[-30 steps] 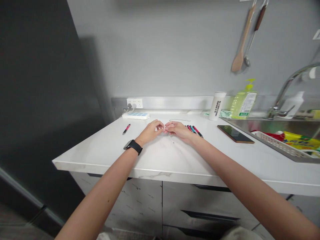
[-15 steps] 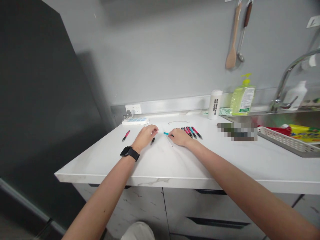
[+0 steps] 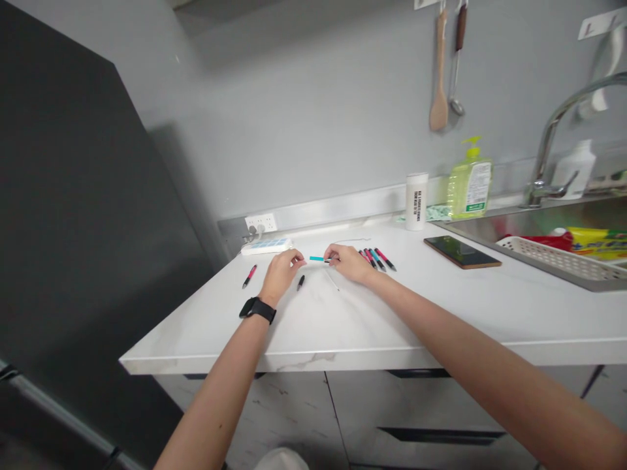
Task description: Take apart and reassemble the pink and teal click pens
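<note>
My right hand (image 3: 345, 260) is closed on a blue pen barrel (image 3: 316, 258) with a dark end, held level just above the counter. My left hand (image 3: 281, 271), with a black watch at the wrist, is a little to the left of the barrel's tip. Its thumb and forefinger are pinched together; whatever is between them is too small to make out. Below the hands lie a short black pen grip piece (image 3: 300, 282) and a thin pen refill (image 3: 333, 281). A pink and black pen (image 3: 249, 276) rests to the left. Several pink or blue pens (image 3: 377, 259) lie side by side, right of my right hand.
A power strip (image 3: 267, 246) lies at the back left. Along the back right stand a white canister (image 3: 416, 201) and a yellow-green soap bottle (image 3: 471, 183). A dark phone (image 3: 461, 252) lies before the sink (image 3: 519, 215), whose edge holds a white perforated tray (image 3: 563, 260).
The blue barrel has turned level and shows more of its length, pointing toward my left hand. My left fingers have come together into a pinch. The camera view has shifted slightly.
</note>
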Demonstrator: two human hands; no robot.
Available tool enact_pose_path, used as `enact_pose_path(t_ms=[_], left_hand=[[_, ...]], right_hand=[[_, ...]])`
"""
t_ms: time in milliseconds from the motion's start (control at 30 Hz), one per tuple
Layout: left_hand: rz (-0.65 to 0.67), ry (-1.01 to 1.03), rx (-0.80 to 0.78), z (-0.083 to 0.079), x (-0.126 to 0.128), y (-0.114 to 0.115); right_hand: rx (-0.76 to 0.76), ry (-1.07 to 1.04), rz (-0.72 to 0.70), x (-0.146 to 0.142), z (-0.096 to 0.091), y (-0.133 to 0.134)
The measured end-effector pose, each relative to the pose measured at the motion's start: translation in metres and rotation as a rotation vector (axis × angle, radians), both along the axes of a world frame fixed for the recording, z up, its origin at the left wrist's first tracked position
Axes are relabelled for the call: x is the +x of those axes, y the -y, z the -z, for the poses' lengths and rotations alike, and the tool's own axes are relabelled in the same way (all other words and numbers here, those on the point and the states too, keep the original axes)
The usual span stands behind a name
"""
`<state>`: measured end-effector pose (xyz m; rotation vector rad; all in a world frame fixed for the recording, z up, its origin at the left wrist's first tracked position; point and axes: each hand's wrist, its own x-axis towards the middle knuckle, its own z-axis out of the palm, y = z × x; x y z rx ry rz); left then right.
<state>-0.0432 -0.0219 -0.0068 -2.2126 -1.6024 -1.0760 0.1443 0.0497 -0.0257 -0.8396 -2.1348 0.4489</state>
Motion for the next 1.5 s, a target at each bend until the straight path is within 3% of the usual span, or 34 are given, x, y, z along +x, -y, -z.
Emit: enact_pose_path(t_ms=[267,600,833,967,1167,1333,1500], left_hand=[[0.035,0.002,0.019,-0.001,0.0,0.001],[-0.012,0.042,0.086,-0.001,-0.003,0.002],[0.061,0.025,0.105,0.001,-0.002,0.0],[0.047,0.065,0.131,-0.002,0.0,0.002],[0.025,0.005,0.158,-0.002,0.0,0.001],[0.059,-0.086,0.159,-0.001,0.002,0.001],[-0.001,-0.101,0.101,0.0,0.002,0.0]], right_hand=[[0.004,-0.044,-0.094,-0.006,0.005,-0.001],[-0.018,-0.087,-0.094,-0.006,-0.001,0.003],[-0.059,-0.083,-0.106,-0.007,0.0,0.005],[-0.188,-0.15,-0.158,-0.008,-0.002,0.007],[-0.589,-0.237,-0.251,-0.012,-0.011,0.023],[-0.623,-0.312,-0.303,-0.011,-0.015,0.031],[-0.595,-0.386,-0.254,-0.013,-0.008,0.014]])
